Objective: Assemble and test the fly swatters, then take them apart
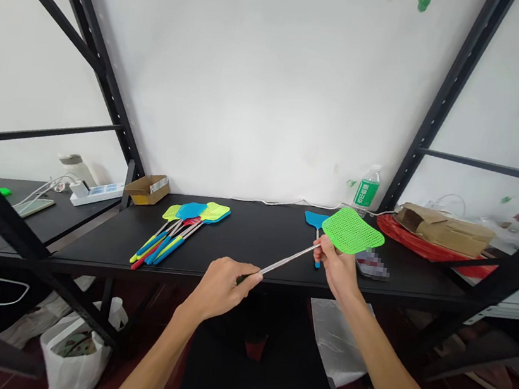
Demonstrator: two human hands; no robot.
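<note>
A green fly swatter with an extended metal rod spans my two hands above the front of the black table. My left hand is closed round its handle end, hiding most of the grip. Near the perforated head, my right hand pinches the top of the rod. Behind that hand lies a blue fly swatter, partly covered. To the left, a pile of several fly swatters with yellow, blue and red parts rests on the table, handles toward me.
A water bottle stands at the back right, near a phone. Farther right, a brown paper package sits on red plastic. A small cardboard box and a power strip are at left. Black metal posts frame the table.
</note>
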